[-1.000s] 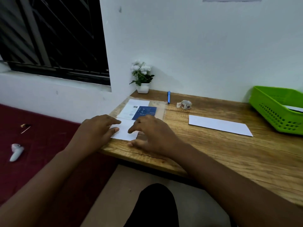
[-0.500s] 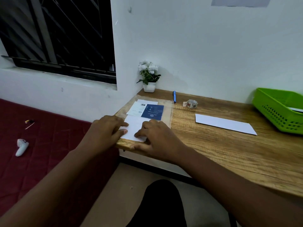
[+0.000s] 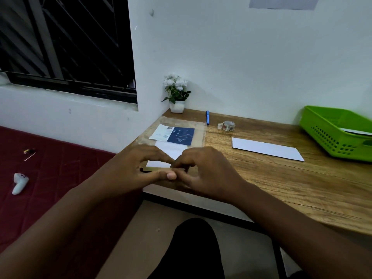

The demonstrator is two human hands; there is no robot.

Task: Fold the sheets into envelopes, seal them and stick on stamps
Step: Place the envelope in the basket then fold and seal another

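My left hand [image 3: 138, 170] and right hand [image 3: 203, 172] meet at the desk's [image 3: 261, 178] near left corner, fingers curled and pinching the near edge of the white sheet [image 3: 169, 153]. A second ago both hands lay flat on this sheet; now the fingertips have gathered at its front edge. I judge this as the start of lifting the edge for a fold, so folding is at an early stage.

Farther back, the sheet overlaps a clear packet holding a blue card [image 3: 180, 134]. A finished-looking white envelope [image 3: 265, 149] lies toward the right, a tape roll [image 3: 227, 125] and blue pen [image 3: 207, 117] near the far edge, a green basket [image 3: 332, 133] at the right edge.

The hands hide most of the sheet's near edge; whether it has left the desk cannot be determined. The basket is cut off by the frame.
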